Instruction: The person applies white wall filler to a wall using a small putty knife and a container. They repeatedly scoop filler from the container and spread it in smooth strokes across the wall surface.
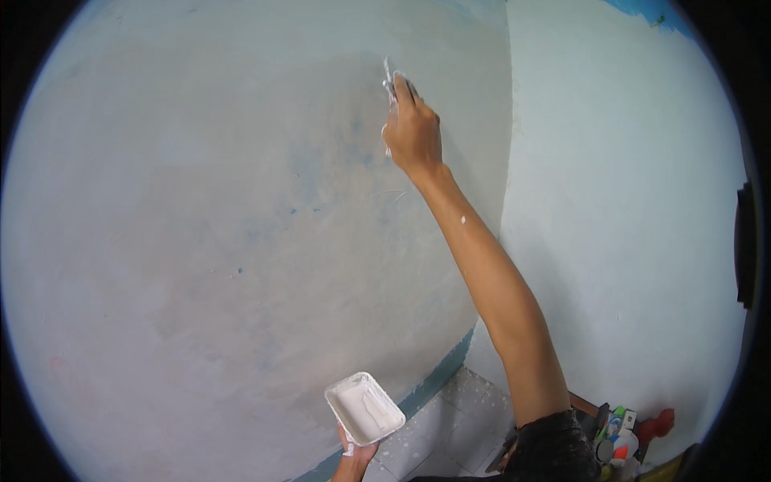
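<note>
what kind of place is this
Probably a room corner being plastered or repainted: a patchy wall, the right hand pressing a scraper to it, the left hand holding a white tray.

Soft, even daylight fills the view, bright but without a clear source; the wall [201, 241] reads pale and washed out, with no glare. Shadows are faint, only slight shading under the raised right hand [414, 128]. Fisheye distortion bends the wall corner and floor edge into curves, and a black rim rings the picture. Focus is fair, a little soft throughout
</note>
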{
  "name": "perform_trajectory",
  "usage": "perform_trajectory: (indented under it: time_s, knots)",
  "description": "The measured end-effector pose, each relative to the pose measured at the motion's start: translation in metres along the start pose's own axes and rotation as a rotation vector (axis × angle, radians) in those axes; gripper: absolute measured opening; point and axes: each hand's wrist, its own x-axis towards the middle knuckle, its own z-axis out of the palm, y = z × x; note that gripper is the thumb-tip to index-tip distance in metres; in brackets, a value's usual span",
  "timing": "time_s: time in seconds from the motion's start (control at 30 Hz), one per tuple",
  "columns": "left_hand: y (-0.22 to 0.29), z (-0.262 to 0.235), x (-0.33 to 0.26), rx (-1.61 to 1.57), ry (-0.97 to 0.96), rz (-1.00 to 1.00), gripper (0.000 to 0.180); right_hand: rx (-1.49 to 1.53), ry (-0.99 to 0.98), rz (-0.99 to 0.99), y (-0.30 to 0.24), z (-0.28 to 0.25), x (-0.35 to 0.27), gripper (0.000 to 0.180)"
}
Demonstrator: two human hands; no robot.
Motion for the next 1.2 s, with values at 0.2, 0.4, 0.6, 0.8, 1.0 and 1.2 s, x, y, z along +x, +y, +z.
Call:
perform_trajectory:
  time_s: [0.2,0.4,0.6,0.8,1.0,1.2]
  knots:
    - [-0.003,0.007,0.006,0.002,-0.002,-0.019,0.045,-0.097,0.138,-0.103,-0.02,0.046,0.003,0.049]
    - [0.0,0.0,0.0,-0.01,0.028,-0.004,0.046,0.257,-0.024,-0.016,-0.056,0.004,-0.055,0.044]
    - [-0.003,0.008,-0.003,-0.021,0.037,0.013,0.046,-0.149,-0.024,0.635,0.033,-0.037,0.018,0.023]
    - [-0.004,0.02,-0.006,0.002,0.021,0.028,0.047,-0.061,0.076,0.369,-0.005,-0.004,0.07,0.023]
    - [-0.007,0.008,-0.004,0.024,0.014,0.02,0.047,0.357,-0.005,-0.211,-0.135,-0.011,0.026,0.021]
    - [-0.001,0.007,-0.004,0.036,-0.032,0.04,0.044,0.34,0.036,0.015,-0.072,-0.056,-0.028,0.017]
